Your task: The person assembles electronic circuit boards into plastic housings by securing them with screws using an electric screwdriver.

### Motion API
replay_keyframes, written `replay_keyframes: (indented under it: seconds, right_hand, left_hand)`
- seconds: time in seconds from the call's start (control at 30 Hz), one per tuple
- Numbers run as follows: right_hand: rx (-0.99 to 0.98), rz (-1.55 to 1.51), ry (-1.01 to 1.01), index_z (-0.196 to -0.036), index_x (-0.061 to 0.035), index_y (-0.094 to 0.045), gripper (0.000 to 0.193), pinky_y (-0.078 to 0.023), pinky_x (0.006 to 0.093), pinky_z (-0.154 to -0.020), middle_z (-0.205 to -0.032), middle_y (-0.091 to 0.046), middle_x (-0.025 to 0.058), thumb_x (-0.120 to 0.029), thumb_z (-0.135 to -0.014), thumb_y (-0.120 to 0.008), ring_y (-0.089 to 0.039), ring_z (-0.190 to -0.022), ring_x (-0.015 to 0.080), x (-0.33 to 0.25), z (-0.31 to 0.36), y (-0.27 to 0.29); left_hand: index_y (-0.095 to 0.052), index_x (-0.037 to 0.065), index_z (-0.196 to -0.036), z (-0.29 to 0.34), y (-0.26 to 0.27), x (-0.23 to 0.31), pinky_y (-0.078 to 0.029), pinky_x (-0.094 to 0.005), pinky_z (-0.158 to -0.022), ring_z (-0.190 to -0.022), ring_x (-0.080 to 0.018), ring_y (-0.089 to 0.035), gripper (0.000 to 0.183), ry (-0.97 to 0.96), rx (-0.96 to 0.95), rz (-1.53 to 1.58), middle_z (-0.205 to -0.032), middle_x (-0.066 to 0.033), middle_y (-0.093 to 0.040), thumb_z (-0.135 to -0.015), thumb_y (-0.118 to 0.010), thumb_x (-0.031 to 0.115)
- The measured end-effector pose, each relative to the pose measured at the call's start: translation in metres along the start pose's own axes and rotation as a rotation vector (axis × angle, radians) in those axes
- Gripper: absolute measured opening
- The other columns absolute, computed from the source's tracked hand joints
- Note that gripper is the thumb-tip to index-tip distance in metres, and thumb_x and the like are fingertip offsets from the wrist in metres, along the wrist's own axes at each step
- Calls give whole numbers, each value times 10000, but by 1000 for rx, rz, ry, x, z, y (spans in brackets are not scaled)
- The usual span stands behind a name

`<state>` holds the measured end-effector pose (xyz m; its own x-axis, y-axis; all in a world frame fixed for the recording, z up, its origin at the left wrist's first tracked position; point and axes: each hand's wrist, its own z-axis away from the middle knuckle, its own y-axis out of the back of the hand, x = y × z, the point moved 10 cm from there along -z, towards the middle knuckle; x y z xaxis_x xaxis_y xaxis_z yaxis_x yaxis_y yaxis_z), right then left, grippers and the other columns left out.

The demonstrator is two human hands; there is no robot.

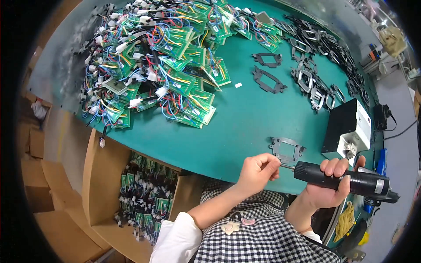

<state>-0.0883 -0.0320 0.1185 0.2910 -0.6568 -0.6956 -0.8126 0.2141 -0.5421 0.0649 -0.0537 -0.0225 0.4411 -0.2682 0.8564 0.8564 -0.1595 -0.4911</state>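
My right hand [326, 190] is wrapped round a black electric screwdriver [320, 176], held nearly level with its bit pointing left. At the bit's tip, the thumb and fingers of my left hand [255, 173] are pinched together. Whatever sits between them is too small or hidden to make out. Just beyond the left fingertips, a black plastic frame [276, 148] with a rectangular opening lies flat on the green tabletop [210, 151]. A black and silver box-shaped device [344, 129] stands behind the screwdriver on the right.
Green circuit boards [184, 83] with coloured wires and white connectors are heaped at the left. More black frames [268, 81] lie at the middle and far right, near a small white piece [238, 85]. Below the table's edge, a cardboard box [98, 184] holds wired boards.
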Motion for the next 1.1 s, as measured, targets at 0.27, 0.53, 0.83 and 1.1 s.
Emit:
replay_keyframes:
  seconds: [0.27, 0.53, 0.83, 1.1]
  right_hand:
    - [-65, -263, -158, -1277, -67, -329, 483, -369, 292, -636, -768, -413, 34, -147, -830, -494, -400, -667, 137, 14, -13, -3]
    - [-4, -272, -155, -1273, -66, -328, 498, -371, 303, -659, -768, -428, 44, -137, -818, -520, -417, -701, 146, -1, -15, 42]
    - [38, -277, -58, -1298, -67, -304, 516, -372, 315, -635, -785, -444, 63, -156, -830, -503, -438, -687, 164, -30, -25, 93]
    - [52, -78, 32, -1301, -95, -319, 524, -388, 334, -654, -773, -464, 64, -142, -814, -506, -452, -681, 167, -32, -40, 102]
  left_hand:
    - [-551, 173, -1154, -18, 59, 140, -347, -439, -931, -1105, -319, -443, 601, -583, 162, -1705, -1165, -124, -486, -591, -763, 179]
    - [-557, 110, -1079, -39, 106, 150, -172, -474, -1058, -1281, -252, -303, 532, -446, 58, -2087, -1325, -74, -396, -580, -731, 40]
    - [-457, -1, -1216, -11, 33, 195, -368, -325, -941, -1138, -257, -467, 514, -1007, 125, -541, -1236, -120, -491, -737, -641, 19]
    - [-512, -25, -1126, -41, -66, 39, -408, -398, -849, -1025, -316, -472, 499, -532, -218, -1498, -1110, -146, -493, -649, -659, -28]
